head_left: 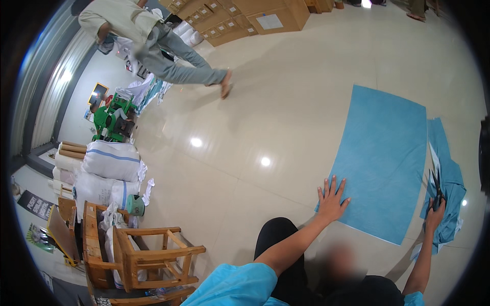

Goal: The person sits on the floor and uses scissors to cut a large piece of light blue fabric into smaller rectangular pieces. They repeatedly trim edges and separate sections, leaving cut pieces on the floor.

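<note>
- The left hand lies palm down on the lower left part of a flat blue sheet; its fingers are spread wide and grip nothing, pressing near the left edge of the sheet
- The right hand is closed around the handles of a pair of dark scissors; its fingers curl at the grips, though how tightly cannot be told; the blades point away from the person and look slightly parted
- The blue sheet lies on the pale tiled floor, in front of the person and toward the right; the scissors are just beside its right edge
- Crumpled blue cloth lies to the right of the sheet, partly under the scissors and the right hand
- A wooden stool stands at lower left; white sacks are piled beyond it, with a green tin beside them
- Another person is at upper left; cardboard boxes stand at the top
</note>
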The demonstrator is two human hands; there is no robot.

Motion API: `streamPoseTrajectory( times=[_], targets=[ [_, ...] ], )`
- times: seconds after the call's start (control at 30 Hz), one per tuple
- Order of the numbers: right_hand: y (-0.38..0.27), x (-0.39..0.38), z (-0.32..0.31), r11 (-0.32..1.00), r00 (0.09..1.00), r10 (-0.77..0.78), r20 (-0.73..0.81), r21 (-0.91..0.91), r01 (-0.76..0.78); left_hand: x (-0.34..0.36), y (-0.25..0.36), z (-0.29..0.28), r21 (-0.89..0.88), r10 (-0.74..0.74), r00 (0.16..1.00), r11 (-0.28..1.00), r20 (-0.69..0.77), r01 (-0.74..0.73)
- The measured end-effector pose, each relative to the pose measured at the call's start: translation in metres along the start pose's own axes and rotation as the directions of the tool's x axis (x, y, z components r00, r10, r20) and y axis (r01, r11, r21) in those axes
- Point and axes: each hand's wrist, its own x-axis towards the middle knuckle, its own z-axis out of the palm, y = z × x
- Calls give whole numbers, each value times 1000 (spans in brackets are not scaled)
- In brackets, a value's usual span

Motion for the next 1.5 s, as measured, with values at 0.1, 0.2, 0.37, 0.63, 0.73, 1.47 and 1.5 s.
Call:
streamPoseTrajectory(
  times=[0.1, 0.2, 0.37, 0.63, 0.73, 1.47, 1.5],
  targets=[
    [23, -5, -16, 998, 998, -26, -58, -58, 23, -8, -6, -3, -5, -48, 998, 999, 26, 48],
    [20, -38, -32, 1000, 993, -2, -114, -2, 2, -22, -16, -9, -30, -71, 996, 997, 48, 72],
    [-41, -160, -57, 949, 996, 77, -54, 311, -57, -42, -30, -20, -176, -276, 961, 946, 0, 272],
    [-121, -271, -76, 876, 885, 250, 393, 297, -380, -53, -41, -21, -233, -377, 922, 891, 92, 388],
    [-174, -302, -70, 963, 913, 56, 405, 221, -157, -51, -46, -11, -247, -338, 938, 905, 72, 345],
    [-286, -361, -24, 711, 492, -646, 584, 224, 667, -72, -22, 22, -855, -539, 743, 76, 397, 513],
    [-288, -361, -28, 718, 529, -645, 552, 200, 667, -73, -22, 21, -847, -539, 725, 41, 428, 530]
  ],
)
